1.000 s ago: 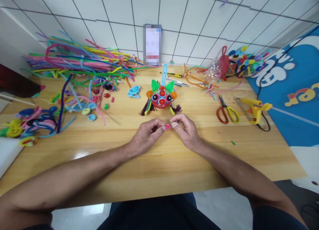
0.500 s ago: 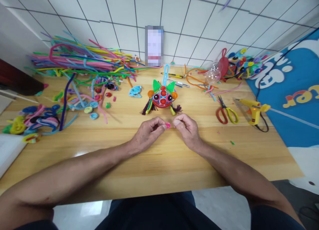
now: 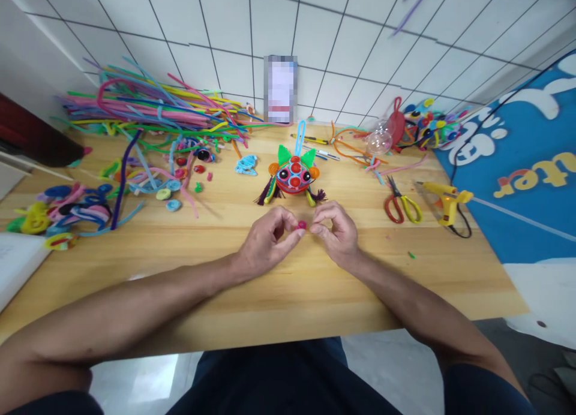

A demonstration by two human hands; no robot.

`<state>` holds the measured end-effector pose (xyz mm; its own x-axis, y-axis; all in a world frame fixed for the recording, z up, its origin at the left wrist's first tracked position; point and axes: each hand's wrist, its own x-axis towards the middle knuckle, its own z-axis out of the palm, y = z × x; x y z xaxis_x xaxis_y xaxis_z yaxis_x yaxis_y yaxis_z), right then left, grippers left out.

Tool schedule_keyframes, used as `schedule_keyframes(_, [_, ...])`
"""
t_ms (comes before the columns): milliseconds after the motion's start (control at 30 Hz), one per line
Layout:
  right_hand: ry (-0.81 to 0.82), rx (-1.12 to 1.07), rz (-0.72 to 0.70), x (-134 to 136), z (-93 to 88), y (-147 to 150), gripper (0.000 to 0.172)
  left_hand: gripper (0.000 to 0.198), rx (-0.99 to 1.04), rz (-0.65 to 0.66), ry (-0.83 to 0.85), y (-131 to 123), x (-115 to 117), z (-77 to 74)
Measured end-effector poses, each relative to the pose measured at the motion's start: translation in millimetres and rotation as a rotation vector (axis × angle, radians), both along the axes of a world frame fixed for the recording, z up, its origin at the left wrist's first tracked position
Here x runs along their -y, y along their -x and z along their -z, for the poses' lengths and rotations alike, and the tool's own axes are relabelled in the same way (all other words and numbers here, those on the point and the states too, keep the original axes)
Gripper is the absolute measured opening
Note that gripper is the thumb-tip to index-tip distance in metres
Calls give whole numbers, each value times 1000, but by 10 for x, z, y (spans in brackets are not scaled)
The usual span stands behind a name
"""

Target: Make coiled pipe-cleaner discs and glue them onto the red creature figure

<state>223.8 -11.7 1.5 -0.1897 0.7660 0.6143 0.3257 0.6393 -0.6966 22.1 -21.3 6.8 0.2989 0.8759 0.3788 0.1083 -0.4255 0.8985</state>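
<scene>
Clearly, the left hand (image 3: 266,240) has the small magenta piece (image 3: 302,225) at its very fingertips, pinched between thumb and forefinger, with the piece poking out at about two o'clock from the middle of that hand. Little of it is covered, and it sits above the wooden table (image 3: 288,307) in the gap between the two hands. Just beside it, toward three o'clock, the right hand (image 3: 337,235) has its thumb and fingers curled close together; whether they hold anything fine, I cannot tell.

From the piece, a colourful ornament (image 3: 294,176) with green ears and dark tassels stands near at twelve o'clock. Scissors (image 3: 402,205) lie well apart, a little short of three o'clock, the yellow glue gun (image 3: 447,202) beyond them. A bundle of fuzzy stems (image 3: 148,108) spreads around ten o'clock.
</scene>
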Motion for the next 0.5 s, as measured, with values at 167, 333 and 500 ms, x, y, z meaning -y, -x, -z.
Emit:
schedule_keyframes(167, [-153,27,-68,50,-62,33,13,12,-9,83,-235,43,115,-118])
schedule_keyframes(333, [-231,97,-86,96,-123,71,7,8,-5,92,-306,36,112,-149])
schedule_keyframes(500, [-238,142,-55,120,-177,63,3,12,15,101,-350,40,87,-161])
